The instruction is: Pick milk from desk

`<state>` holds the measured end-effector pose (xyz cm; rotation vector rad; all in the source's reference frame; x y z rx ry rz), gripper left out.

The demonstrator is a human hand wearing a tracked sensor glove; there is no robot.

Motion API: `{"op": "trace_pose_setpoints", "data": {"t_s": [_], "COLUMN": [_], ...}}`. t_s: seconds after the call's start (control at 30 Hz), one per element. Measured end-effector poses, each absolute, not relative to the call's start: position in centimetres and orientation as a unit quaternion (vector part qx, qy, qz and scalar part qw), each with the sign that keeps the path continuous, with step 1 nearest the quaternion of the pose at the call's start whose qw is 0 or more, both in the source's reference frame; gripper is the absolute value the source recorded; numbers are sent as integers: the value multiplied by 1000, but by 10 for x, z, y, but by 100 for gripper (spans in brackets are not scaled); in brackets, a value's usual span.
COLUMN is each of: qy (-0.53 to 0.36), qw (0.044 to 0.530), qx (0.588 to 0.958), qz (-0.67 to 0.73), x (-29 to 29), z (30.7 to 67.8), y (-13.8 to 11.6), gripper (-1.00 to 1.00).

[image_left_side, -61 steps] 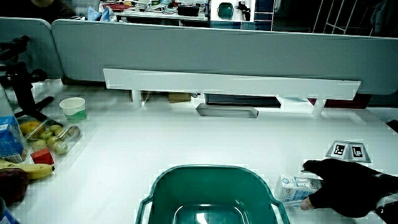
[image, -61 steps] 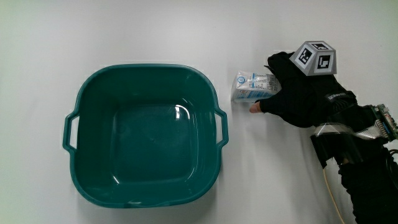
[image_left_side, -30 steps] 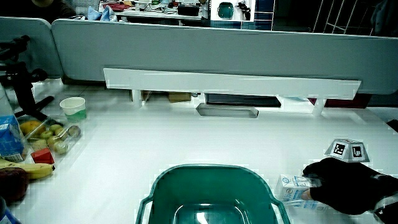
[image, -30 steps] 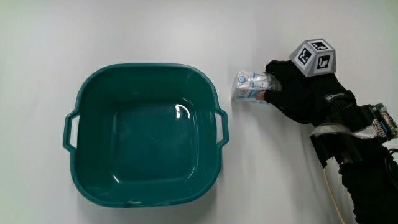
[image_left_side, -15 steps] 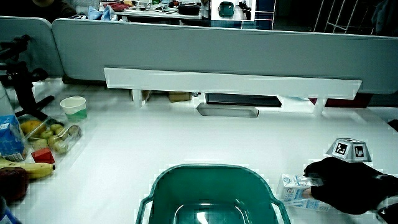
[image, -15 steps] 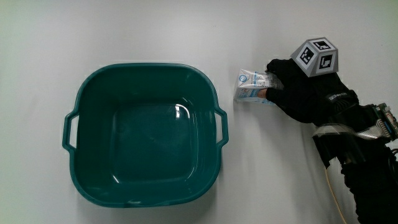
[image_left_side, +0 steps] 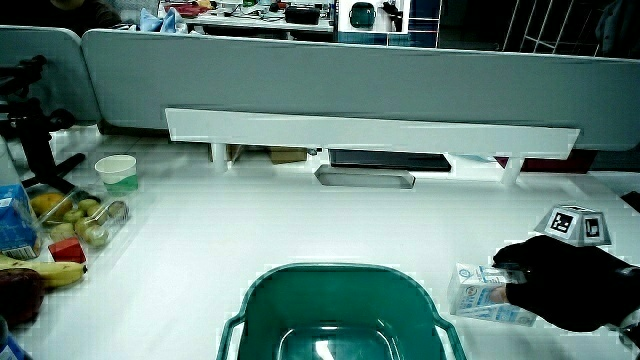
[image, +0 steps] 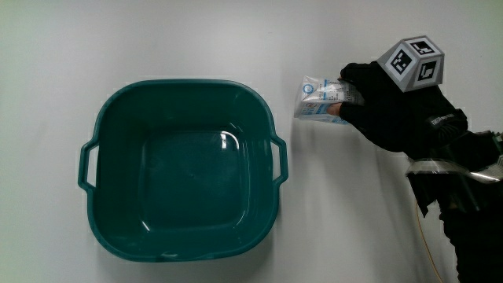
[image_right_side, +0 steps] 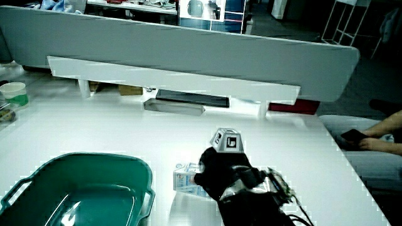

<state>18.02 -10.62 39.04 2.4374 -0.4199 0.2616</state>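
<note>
A glossy teal plastic basin [image: 181, 169], squarish with rounded corners and loop handles, sits on the smooth white worktop [image: 157, 39]. Just beside the basin, a small boxy milk carton [image: 317, 100], white with blue print, is clasped at one end by the black-gloved hand [image: 393, 114], its grip closed around it.

A green tub [image: 185, 196] with two side handles sits on the white table [image: 157, 39]; in a side view a paper cup [image_left_side: 117, 172] stands near the low partition [image_left_side: 330, 80]; fruit [image_left_side: 75, 222] lies nearer the person than the cup.
</note>
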Motion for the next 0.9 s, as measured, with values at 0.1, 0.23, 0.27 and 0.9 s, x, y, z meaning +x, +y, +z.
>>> {"op": "trace_pose_setpoints", "data": {"t_s": [0.1, 0.23, 0.27, 0.9], "qy": [-166, -182, -187, -280], "qw": [304, 288, 281, 218], "qx": [932, 934, 935, 925], "qz": [104, 110, 108, 138], "x": [179, 171, 169, 118], "z": [378, 360, 356, 298], "y": [-105, -100, -99, -72], "gripper": [100, 100, 100, 100]}}
